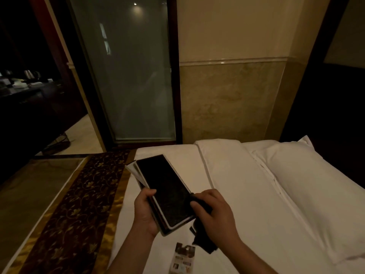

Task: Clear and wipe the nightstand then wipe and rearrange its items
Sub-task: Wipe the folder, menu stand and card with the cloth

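My left hand (145, 212) grips a stack of flat items over the white bed; the top one is a long black folder (166, 188) with a pale edge, and papers (132, 171) stick out below it at the far end. My right hand (213, 214) holds a dark cloth (203, 242) against the folder's near right edge, with the cloth hanging down below the hand. A small printed card (182, 258) lies on the sheet beneath my hands. The nightstand is not in view.
A dark patterned runner with gold borders (71, 204) crosses the bed at the left. White pillows (316, 186) lie at the right. Behind the bed stand a frosted glass door (128, 76) and a beige wall (233, 95).
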